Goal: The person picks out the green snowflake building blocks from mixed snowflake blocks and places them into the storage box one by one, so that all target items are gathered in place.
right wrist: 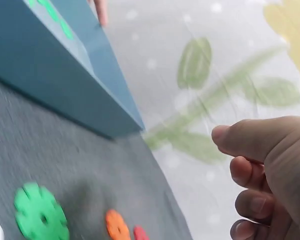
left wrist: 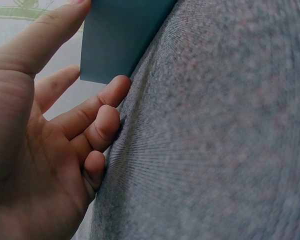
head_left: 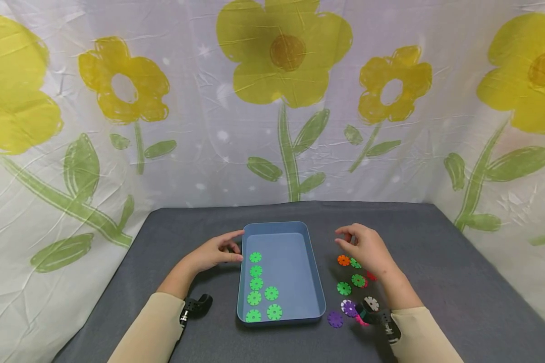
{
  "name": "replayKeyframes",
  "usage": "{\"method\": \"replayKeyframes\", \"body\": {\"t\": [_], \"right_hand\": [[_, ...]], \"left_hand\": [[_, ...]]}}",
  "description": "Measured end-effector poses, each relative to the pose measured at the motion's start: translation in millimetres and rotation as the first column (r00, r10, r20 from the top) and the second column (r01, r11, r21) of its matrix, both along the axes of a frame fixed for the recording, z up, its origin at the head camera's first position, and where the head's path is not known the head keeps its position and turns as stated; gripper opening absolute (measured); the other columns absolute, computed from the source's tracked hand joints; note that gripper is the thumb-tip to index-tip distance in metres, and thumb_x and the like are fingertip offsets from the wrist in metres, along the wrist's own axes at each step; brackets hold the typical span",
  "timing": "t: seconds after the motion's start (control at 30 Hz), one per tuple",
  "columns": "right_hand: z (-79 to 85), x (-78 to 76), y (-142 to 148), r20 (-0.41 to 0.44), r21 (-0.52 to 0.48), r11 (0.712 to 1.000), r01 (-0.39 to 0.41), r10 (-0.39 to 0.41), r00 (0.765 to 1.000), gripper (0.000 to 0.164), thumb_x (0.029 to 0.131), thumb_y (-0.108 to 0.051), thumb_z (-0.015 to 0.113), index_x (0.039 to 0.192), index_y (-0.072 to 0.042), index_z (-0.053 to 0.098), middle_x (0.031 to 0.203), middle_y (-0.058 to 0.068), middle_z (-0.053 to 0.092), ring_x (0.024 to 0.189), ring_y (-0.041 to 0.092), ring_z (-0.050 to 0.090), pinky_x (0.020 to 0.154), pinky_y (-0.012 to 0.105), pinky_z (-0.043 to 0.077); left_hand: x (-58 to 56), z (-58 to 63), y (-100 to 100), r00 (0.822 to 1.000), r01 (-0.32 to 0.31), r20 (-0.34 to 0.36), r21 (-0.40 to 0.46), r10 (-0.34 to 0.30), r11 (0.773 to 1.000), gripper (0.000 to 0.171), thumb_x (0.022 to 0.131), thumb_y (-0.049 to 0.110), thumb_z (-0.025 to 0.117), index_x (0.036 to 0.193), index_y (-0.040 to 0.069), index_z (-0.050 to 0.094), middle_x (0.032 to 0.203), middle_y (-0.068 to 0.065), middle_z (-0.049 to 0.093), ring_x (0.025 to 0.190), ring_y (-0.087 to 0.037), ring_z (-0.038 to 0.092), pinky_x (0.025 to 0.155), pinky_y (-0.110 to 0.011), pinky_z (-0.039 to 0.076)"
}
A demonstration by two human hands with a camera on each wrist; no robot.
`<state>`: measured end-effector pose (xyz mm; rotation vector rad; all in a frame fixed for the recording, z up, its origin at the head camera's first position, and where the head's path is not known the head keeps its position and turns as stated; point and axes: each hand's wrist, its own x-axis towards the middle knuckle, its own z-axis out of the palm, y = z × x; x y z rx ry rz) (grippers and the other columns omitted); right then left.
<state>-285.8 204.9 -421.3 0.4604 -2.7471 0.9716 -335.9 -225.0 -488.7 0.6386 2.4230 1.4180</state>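
Note:
A blue rectangular tray [head_left: 288,262] stands on the table, with several green notched discs [head_left: 256,284] lying along its left side and lower part. My left hand [head_left: 215,252] is at the tray's left wall, thumb and index fingertip touching it while the other fingers bend loosely. To the right of the tray my right hand [head_left: 365,249] hovers over loose discs, fingers loosely curled; nothing shows between thumb and fingers in the right wrist view. Beneath and near it are an orange disc [head_left: 343,260] and green discs [head_left: 343,288].
Nearer the front lie purple discs [head_left: 335,319], a white disc [head_left: 371,303] and a pink one [head_left: 361,320], partly hidden by the right wrist camera. Red discs [head_left: 371,276] show beside the right wrist. A flowered cloth [head_left: 200,151] hangs behind the grey-covered table [head_left: 200,333].

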Motion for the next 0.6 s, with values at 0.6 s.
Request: {"method": "replayKeyframes", "body": {"t": [0.6], "right_hand": [[-28.7, -17.0, 58.6, 0.298, 0.003, 0.999, -0.035, 0.032, 0.954, 0.025, 0.091, -0.013, 0.077, 0.112, 0.0, 0.073, 0.083, 0.003, 0.054, 0.071, 0.02, 0.047, 0.061, 0.035, 0.038]], "left_hand": [[-1.7, -1.8, -0.9, 1.0, 0.012, 0.007, 0.004, -0.012, 1.0, 0.082, 0.094, 0.022, 0.079, 0.161, 0.009, 0.034, 0.106, -0.011, 0.065, 0.087, -0.026, 0.057, 0.078, -0.042, 0.046]]}}
